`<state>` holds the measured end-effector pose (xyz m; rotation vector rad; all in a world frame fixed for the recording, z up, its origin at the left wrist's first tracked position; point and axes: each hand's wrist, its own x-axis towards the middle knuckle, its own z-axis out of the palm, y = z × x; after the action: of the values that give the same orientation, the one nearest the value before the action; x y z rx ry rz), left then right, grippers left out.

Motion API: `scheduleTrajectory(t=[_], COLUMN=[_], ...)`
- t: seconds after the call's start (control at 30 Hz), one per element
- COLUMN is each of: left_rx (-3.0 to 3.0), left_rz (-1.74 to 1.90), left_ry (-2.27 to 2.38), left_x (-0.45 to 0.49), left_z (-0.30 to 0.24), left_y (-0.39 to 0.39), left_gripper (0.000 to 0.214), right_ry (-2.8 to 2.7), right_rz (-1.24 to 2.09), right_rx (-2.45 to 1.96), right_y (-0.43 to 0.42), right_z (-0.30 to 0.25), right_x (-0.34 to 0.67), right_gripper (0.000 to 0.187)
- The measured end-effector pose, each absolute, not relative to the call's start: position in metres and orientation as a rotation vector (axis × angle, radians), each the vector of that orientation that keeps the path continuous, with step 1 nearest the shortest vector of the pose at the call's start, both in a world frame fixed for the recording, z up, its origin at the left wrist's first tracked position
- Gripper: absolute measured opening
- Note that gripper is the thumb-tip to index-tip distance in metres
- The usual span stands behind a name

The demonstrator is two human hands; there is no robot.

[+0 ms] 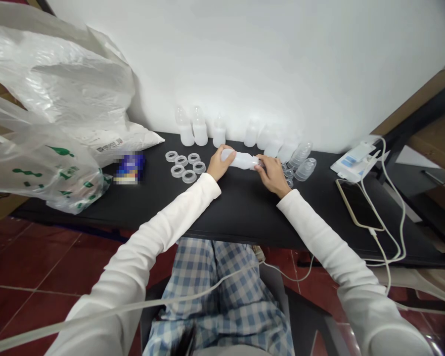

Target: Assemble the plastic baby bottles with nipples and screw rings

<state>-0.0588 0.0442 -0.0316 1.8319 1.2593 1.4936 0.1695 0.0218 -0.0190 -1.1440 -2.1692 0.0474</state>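
Note:
Above the middle of the black table I hold a white translucent baby bottle (239,159) lying on its side. My left hand (218,164) is closed around its base end. The fingers of my right hand (273,174) grip its neck end, where a clear part shows, partly hidden by the fingers. Several translucent collar rings (178,171) lie left of my left hand. Just past my right hand are small clear nipples (289,173), partly covered by it, and clear domed caps (304,169). Capped bottles (200,132) and uncapped-looking bottles (250,135) stand along the wall.
A large plastic bag (59,74) and a green-printed bag (55,173) fill the left side, beside a blurred blue packet (130,167). At the right lie a phone (359,205), white cables (401,207) and a white packet (352,162). One cable crosses over my lap.

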Motion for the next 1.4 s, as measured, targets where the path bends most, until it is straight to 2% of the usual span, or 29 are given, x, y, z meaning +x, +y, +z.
scheduleTrajectory(t=[0.17, 0.27, 0.4, 0.53, 0.8, 1.1, 1.2, 1.4], left_rx=[2.301, 2.287, 1.991, 1.887, 2.165, 2.618, 2.594, 2.195], left_rz=[1.367, 1.394, 1.585, 1.604, 1.587, 1.656, 1.647, 1.685], left_ry=[0.906, 0.933, 1.195, 1.258, 1.047, 0.756, 0.771, 1.11], left_x=[-0.056, -0.052, -0.051, -0.052, -0.05, -0.056, -0.054, -0.051], left_z=[-0.029, -0.028, -0.022, -0.017, -0.025, -0.029, -0.029, -0.029], left_y=[0.035, 0.031, 0.029, 0.026, 0.023, 0.035, 0.034, 0.032], left_gripper=[0.051, 0.049, 0.038, 0.033, 0.055, 0.052, 0.052, 0.049], right_ry=[-2.105, -2.125, -2.127, -2.118, -1.949, -1.938, -1.929, -1.657], right_rz=[0.042, 0.038, -0.055, -0.074, -0.33, -0.342, -0.382, -0.501], right_rx=[-1.255, -1.234, -1.18, -1.184, -1.334, -1.326, -1.323, -1.511], right_y=[0.025, 0.022, 0.014, 0.012, 0.007, 0.006, 0.006, 0.022], right_z=[-0.019, -0.017, -0.014, -0.016, -0.008, -0.007, -0.006, 0.002], right_x=[0.171, 0.169, 0.164, 0.159, 0.165, 0.168, 0.168, 0.188], right_gripper=[0.06, 0.062, 0.055, 0.053, 0.052, 0.058, 0.056, 0.049])
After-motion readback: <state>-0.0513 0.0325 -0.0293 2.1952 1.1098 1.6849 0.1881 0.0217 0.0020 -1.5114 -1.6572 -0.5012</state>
